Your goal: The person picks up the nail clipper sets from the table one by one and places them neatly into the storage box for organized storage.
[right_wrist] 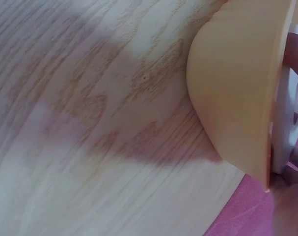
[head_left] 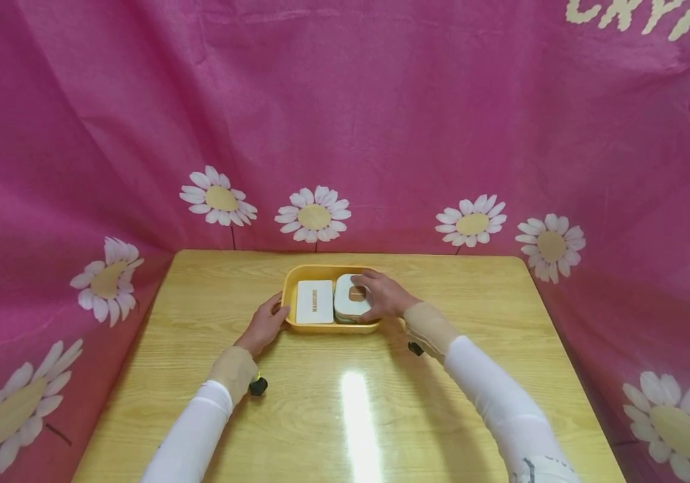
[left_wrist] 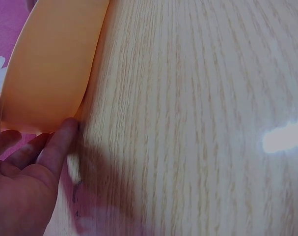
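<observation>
Curling right hand (head_left: 381, 295) fingers over round white case (head_left: 349, 300), right side of yellow tray (head_left: 296, 274). Bracing tray's left wall with left hand (head_left: 267, 323), fingers loose, holding nothing; white box (head_left: 314, 302) lying between.

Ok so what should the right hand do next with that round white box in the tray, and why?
Probably lift the round white box straight up: the right hand already grips it, while the left hand steadies the yellow tray beside the flat white box.

White long sleeves (head_left: 489, 389), beige wrist cuffs (head_left: 426, 327), perhaps small black wrist cameras (head_left: 257, 386).
</observation>
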Demonstrator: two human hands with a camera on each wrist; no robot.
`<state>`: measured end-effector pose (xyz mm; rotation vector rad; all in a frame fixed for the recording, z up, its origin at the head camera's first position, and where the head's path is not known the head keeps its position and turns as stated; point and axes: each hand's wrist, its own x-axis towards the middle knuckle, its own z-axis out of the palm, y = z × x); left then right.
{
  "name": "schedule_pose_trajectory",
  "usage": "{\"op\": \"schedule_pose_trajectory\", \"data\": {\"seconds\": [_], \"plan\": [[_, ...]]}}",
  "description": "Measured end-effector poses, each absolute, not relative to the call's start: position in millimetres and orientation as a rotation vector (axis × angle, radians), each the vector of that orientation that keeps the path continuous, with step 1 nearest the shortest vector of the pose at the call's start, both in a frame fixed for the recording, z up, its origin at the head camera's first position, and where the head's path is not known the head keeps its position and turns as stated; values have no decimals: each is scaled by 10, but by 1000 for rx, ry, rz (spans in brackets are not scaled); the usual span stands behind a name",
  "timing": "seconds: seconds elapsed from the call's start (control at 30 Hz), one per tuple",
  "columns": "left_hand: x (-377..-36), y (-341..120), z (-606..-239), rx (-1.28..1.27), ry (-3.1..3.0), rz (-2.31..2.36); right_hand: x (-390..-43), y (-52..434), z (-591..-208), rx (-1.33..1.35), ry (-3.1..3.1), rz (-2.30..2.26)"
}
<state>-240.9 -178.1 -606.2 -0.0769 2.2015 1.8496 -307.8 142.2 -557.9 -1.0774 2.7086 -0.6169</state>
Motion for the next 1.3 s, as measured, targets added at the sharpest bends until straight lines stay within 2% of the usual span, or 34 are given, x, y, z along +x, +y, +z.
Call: {"op": "schedule_pose_trajectory", "data": {"seconds": [0.47, 1.3], "plan": [[-2443, -1805, -6060, -76, 2231, 1820, -3144, 1298, -5468, -982, 2644, -311], [-2437, -1718, -6094, -82, 2240, 1810, -3124, 1487, -5542, -978, 2603, -492]]}}
